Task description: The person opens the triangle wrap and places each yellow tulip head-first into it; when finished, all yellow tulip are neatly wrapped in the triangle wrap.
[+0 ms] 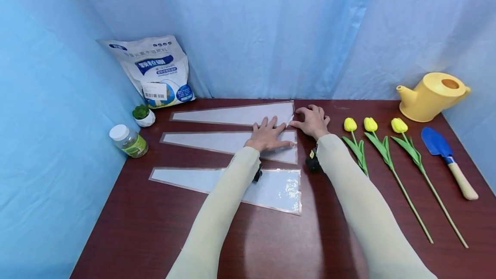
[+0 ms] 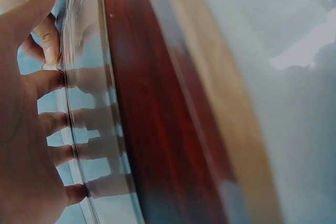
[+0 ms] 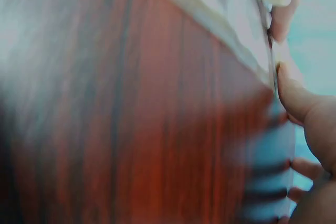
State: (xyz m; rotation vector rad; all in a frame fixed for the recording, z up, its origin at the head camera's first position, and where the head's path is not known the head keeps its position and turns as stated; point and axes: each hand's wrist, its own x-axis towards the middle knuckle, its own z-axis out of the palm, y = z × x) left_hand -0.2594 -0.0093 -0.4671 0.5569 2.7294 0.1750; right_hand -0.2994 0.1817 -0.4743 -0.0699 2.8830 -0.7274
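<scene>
Three tapered white strips with clear borders lie one behind another: a far strip (image 1: 240, 113), a middle strip (image 1: 205, 141) and a near strip (image 1: 186, 176). My left hand (image 1: 267, 137) is spread over the middle strip, its fingertips along the far strip's lower edge. Reflections of those fingers show on the glossy film (image 2: 100, 129) in the left wrist view. At the far strip's wide right end is my right hand (image 1: 313, 122), its thumb (image 3: 294, 95) at the lower corner and its other fingertips at the tabletop. A whitish crease runs up from that corner.
Three yellow tulips (image 1: 370, 125), a blue trowel (image 1: 435, 141) and a yellow watering can (image 1: 430, 98) are on the right. A white printed bag (image 1: 159, 70), a small potted plant (image 1: 144, 117) and a lidded jar (image 1: 129, 141) stand at the left. Blue curtains (image 1: 263, 33) border the dark table (image 1: 155, 227).
</scene>
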